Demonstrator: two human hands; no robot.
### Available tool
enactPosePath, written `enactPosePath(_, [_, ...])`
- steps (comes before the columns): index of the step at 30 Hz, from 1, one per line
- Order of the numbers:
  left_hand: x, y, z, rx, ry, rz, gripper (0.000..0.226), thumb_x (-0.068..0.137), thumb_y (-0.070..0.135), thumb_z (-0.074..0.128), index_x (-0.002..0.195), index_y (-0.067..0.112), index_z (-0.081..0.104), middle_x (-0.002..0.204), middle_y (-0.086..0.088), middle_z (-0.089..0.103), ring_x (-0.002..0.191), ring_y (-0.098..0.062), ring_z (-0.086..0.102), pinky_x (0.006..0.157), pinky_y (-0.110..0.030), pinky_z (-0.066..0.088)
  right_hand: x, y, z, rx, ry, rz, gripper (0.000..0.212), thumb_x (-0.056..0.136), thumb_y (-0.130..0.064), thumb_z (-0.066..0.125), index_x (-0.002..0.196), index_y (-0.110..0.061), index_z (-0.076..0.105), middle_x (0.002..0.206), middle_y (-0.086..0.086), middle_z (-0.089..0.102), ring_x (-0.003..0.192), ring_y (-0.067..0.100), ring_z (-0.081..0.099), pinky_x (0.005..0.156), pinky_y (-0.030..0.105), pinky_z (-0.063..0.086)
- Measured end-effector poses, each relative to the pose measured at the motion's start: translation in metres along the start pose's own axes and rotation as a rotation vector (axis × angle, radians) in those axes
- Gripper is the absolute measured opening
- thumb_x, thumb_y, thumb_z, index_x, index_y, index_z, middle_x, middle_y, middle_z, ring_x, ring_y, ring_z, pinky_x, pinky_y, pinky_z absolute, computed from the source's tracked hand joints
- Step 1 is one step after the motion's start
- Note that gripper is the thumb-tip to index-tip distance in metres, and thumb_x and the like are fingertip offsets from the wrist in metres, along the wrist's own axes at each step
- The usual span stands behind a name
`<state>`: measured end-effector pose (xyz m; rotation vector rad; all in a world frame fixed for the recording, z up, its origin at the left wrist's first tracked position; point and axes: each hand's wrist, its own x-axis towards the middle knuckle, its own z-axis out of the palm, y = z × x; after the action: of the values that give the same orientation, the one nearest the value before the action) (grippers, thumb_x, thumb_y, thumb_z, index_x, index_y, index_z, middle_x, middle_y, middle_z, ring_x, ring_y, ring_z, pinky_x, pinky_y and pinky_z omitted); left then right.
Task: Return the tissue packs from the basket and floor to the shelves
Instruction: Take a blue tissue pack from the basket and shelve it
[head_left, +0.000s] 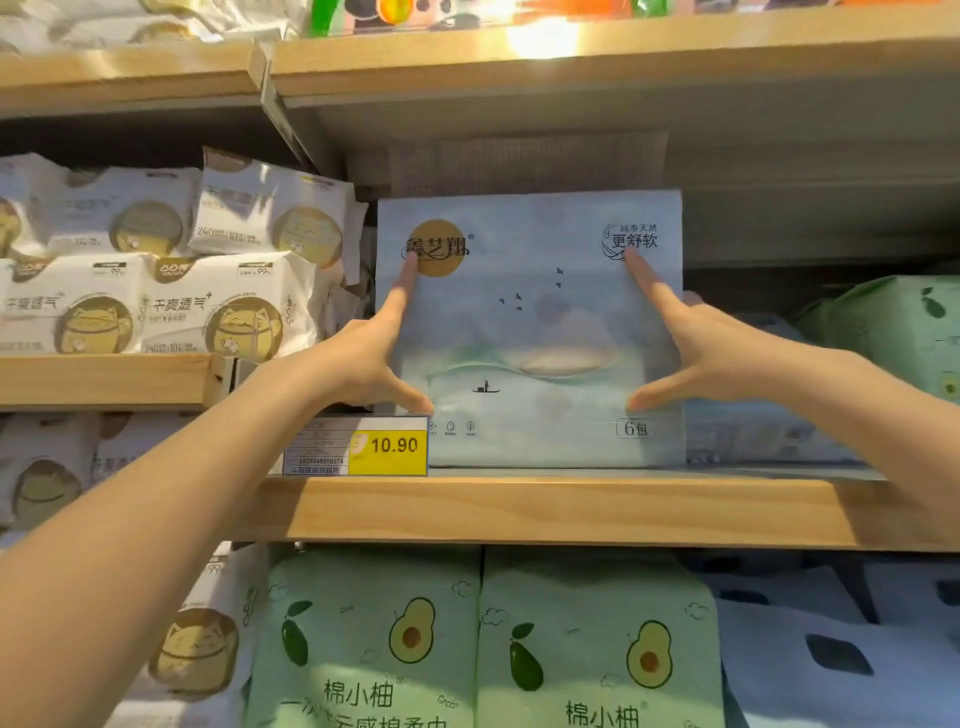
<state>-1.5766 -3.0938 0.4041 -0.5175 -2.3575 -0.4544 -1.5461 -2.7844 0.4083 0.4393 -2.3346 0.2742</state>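
Head view is showing the blue tissue pack (530, 332) standing upright on the wooden shelf (519, 506) at the centre of the frame. The left hand (363, 358) and the right hand (691, 343) are both spread open, with forefinger and thumb pressing flat on the pack's front. I judge the placing step is nearly finishing; next the hands should be letting go. White cat packs (156, 291) are crowding the left, the price tag (387, 447) is touching the pack's lower corner, and avocado packs (467, 644) are filling the bottom.
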Motion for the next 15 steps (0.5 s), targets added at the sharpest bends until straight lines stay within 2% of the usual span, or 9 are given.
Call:
enactPosePath(2, [0.005,-0.001,0.003,0.002,-0.018,-0.016,0.134,0.067,0.033,0.080,0.130,0.045,-0.038,0.145,-0.023,0.033,0.122,-0.035,0.045,0.099,-0.036,0.035,0.004,-0.001,0.002,-0.040,-0.048,0.032,0.128,0.068,-0.038,0.077,0.131,-0.045,-0.035,0.122,0.038,0.045,0.127,0.039,0.034,0.089,0.027,0.031])
enactPosePath(4, [0.012,-0.002,0.006,0.012,-0.037,-0.022,0.133,0.069,0.031,0.079,0.130,0.043,-0.038,0.141,-0.022,0.039,0.110,-0.032,0.052,0.090,-0.032,0.037,0.008,-0.002,0.004,-0.089,-0.078,0.062,0.129,0.068,-0.040,0.076,0.129,-0.045,-0.038,0.136,0.041,0.029,0.120,0.039,0.043,0.090,0.031,0.035])
enactPosePath(6, [0.018,-0.005,0.008,0.034,-0.043,-0.025,0.134,0.069,0.030,0.079,0.130,0.042,-0.039,0.137,-0.022,0.044,0.109,-0.034,0.055,0.087,-0.033,0.041,0.013,-0.002,0.006,-0.123,-0.088,0.071,0.128,0.069,-0.042,0.075,0.129,-0.044,-0.038,0.140,0.041,0.021,0.126,0.042,0.039,0.095,0.032,0.033])
enactPosePath(10, [0.029,-0.013,0.012,0.071,-0.039,-0.016,0.137,0.066,0.032,0.081,0.130,0.042,-0.040,0.141,-0.018,0.043,0.112,-0.033,0.054,0.097,-0.038,0.044,0.019,-0.001,0.009,-0.152,-0.113,0.093,0.128,0.070,-0.041,0.075,0.129,-0.045,-0.038,0.141,0.036,0.024,0.114,0.041,0.048,0.090,0.034,0.036])
enactPosePath(13, [0.036,-0.018,0.012,0.087,-0.064,-0.015,0.140,0.062,0.036,0.082,0.124,0.047,-0.042,0.144,-0.018,0.040,0.114,-0.034,0.054,0.100,-0.045,0.044,0.023,-0.002,0.009,-0.158,-0.121,0.096,0.129,0.068,-0.038,0.077,0.129,-0.047,-0.036,0.137,0.029,0.031,0.085,0.031,0.050,0.076,0.033,0.042])
enactPosePath(15, [0.039,-0.018,0.012,0.102,-0.083,-0.030,0.140,0.062,0.037,0.082,0.121,0.050,-0.044,0.147,-0.019,0.034,0.119,-0.035,0.051,0.101,-0.047,0.043,0.026,-0.001,0.008,-0.173,-0.118,0.095,0.131,0.066,-0.037,0.079,0.129,-0.048,-0.035,0.133,0.024,0.036,0.083,0.030,0.053,0.076,0.037,0.046])
